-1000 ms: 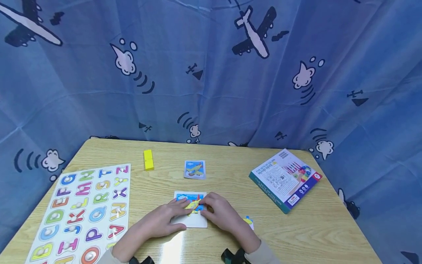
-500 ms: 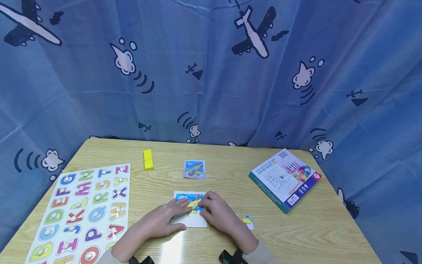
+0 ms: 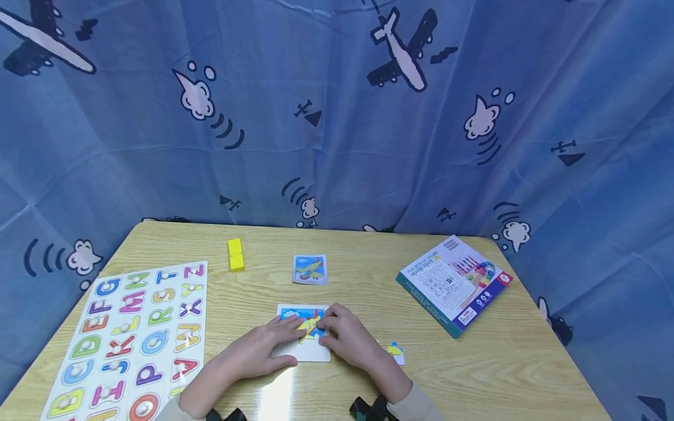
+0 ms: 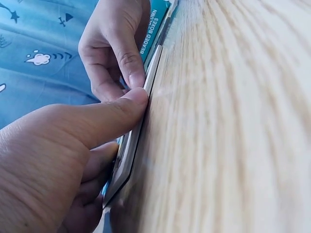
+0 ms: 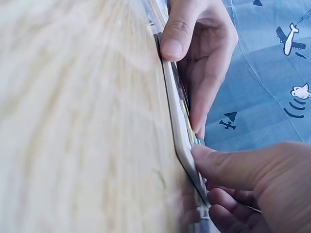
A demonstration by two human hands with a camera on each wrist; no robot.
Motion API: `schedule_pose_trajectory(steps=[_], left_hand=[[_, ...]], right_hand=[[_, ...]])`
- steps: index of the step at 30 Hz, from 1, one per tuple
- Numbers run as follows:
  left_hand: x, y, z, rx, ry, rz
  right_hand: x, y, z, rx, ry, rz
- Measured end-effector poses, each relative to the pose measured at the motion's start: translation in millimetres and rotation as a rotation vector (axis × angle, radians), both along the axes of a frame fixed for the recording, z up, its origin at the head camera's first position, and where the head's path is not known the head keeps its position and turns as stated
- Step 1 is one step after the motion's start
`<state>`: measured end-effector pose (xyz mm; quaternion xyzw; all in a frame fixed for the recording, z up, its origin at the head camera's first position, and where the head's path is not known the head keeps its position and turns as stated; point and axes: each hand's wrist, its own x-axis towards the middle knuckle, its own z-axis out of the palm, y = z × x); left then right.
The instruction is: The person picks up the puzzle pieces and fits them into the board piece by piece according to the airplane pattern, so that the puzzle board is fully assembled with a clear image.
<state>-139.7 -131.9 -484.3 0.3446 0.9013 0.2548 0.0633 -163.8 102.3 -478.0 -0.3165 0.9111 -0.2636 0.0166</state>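
A white puzzle board (image 3: 308,353) lies flat on the table with a yellow plane picture (image 3: 310,327) on a blue ground in its upper part. My left hand (image 3: 260,351) rests on its left side, fingers stretched over the picture and thumb at the near edge. At the right side, my right hand (image 3: 350,339) has curled fingers and thumb pinching a puzzle piece, which they mostly hide. Both wrist views show the board edge-on, with the left hand (image 4: 58,141) and right hand (image 5: 262,179) close together. A loose puzzle piece (image 3: 396,353) lies right of my right wrist.
A picture card (image 3: 310,270) of a plane lies behind the board. Further back left stands a yellow block (image 3: 236,255). A white alphabet board (image 3: 131,327) with knobbed letters covers the left. A boxed set (image 3: 453,280) lies at the right, and a blue curtain (image 3: 337,117) hangs behind.
My right hand has shifted very slightly at the board's right side, and more of the loose piece shows beside its wrist. The left hand stays in place.
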Motion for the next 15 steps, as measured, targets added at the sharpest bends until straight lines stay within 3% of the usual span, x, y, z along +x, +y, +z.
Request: schedule_pose_trajectory(steps=[6, 15], left_hand=[[0.8, -3.5, -2.5, 0.029, -0.018, 0.02], [8.4, -22.5, -0.8, 0.076, -0.029, 0.091]], right_hand=[[3.0, 1, 2.4, 0.061, 0.018, 0.04], [2.6, 2, 2.0, 0.052, -0.006, 0.015]])
